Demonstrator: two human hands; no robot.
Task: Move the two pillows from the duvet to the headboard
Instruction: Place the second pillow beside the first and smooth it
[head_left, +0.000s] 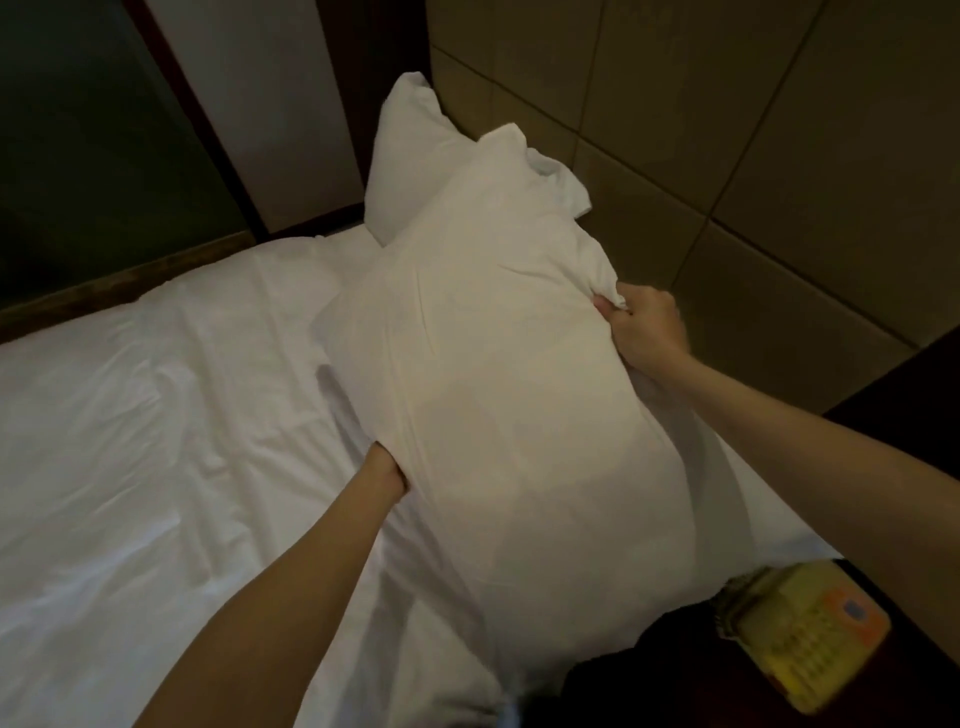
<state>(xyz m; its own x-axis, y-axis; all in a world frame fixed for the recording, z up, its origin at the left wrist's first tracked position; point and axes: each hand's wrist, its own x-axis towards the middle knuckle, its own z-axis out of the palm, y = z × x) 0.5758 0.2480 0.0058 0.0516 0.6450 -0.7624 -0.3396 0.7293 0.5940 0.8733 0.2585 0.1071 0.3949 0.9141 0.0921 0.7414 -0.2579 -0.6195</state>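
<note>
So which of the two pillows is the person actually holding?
The near pillow: the left hand and right hand grip its sides. The far pillow leans untouched against the headboard.

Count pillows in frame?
2. The near pillow is held by the left hand and right hand. The far pillow stands against the headboard, partly hidden behind the near one. No others visible.
</note>
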